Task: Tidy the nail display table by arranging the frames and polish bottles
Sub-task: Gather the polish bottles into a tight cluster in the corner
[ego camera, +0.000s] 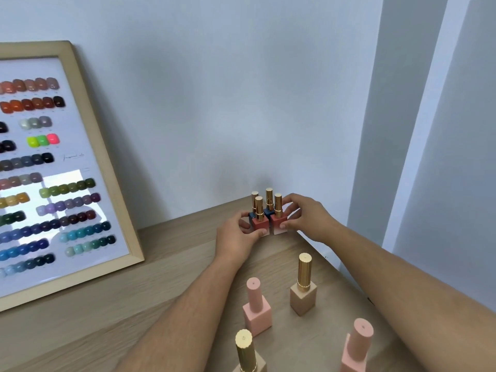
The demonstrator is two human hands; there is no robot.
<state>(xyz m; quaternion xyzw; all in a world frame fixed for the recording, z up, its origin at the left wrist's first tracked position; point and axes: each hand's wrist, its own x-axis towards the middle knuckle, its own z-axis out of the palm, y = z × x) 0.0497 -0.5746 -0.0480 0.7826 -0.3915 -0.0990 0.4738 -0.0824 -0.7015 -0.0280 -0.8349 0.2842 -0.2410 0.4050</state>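
Polish bottles [264, 216], four with gold caps, stand packed in a tight square near the far right corner of the table [161, 264], close to the wall [214, 103], with a hand on each side.

The left hand [236, 237] grips the left terracotta bottle [260, 224]. Its thumb presses the lower front of the base and its fingers curl round the outer side, reaching the left blue bottle [251, 216] behind. The right hand [306, 218] holds the right terracotta bottle [279, 222] the same way, with the thumb on the front of the base and the fingers bent round the far side by the caps. The right blue bottle [268, 212] stands behind it. The two terracotta bases sit side by side, touching or nearly so.

Nearer the front edge, between the forearms, four more bottles stand upright and well apart. They are a beige bottle [303, 294] with a gold cap, a pink bottle [256, 312] to its left, a second gold-capped bottle [245, 353] at the bottom of the view, and a second pink bottle [357, 347] toward the right edge.

On the left of the table a wooden frame [107, 167] leans back against the wall, showing rows of coloured nail swatches.
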